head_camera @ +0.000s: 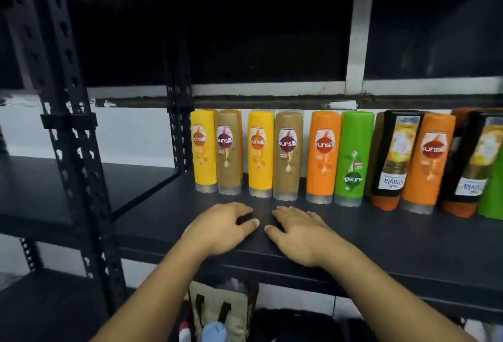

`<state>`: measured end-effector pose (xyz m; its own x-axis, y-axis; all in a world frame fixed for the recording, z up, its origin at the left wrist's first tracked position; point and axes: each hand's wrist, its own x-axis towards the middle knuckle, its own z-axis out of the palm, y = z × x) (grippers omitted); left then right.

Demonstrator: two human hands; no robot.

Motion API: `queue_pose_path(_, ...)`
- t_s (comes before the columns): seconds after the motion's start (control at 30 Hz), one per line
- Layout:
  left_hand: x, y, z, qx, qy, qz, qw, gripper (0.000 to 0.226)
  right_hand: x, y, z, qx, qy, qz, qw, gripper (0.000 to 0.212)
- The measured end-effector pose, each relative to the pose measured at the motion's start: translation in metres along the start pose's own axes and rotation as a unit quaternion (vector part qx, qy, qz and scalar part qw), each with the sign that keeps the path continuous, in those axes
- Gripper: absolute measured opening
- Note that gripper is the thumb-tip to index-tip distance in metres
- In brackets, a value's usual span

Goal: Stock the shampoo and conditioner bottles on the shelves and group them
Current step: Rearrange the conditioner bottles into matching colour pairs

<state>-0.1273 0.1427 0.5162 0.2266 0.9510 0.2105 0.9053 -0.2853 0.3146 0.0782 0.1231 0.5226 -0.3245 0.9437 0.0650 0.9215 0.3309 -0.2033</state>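
- Nothing is held: left hand [220, 228] and right hand [299, 235] are laid palm-down with fingers relaxed, side by side on the shelf [381, 238] at lower centre, just short of the bottles.
- At the bottom edge, below the shelf, a bag [217, 311] is seen; whether more stock is kept in it cannot be told.
- From centre to right edge, the bottles are stood in a row towards the shelf's back: first yellow [203, 151], first brown [229, 152], second yellow [260, 153], second brown [287, 156], first orange [323, 156], green [353, 159], first black [392, 156], second orange [427, 163], second black [471, 162].
- Stocking is judged well advanced on this shelf. Grouping is not: colours are alternated, so like must be gathered with like.
- Every long axis is kept near vertical, with caps down and labels turned to the front. The bottles at the right appear slightly tilted, which may be owed to the wide lens.
- On green and both blacks the print is read upside down; on the others it is read upright.
- Behind the leftmost bottles further tops are glimpsed, so a second row is suggested.
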Motion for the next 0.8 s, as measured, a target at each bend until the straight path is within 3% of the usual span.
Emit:
queue_pose_path(0.4,-0.006,0.004,-0.005,-0.008,0.017,-0.02,1.0,0.058,-0.013,-0.006,-0.002,0.018,0.042,0.026,0.999,0.057)
queue_pose_path(0.8,-0.018,0.006,-0.007,-0.017,0.052,-0.002,0.999,0.043,-0.016,-0.008,-0.002,0.029,0.073,0.042,0.996,0.059)
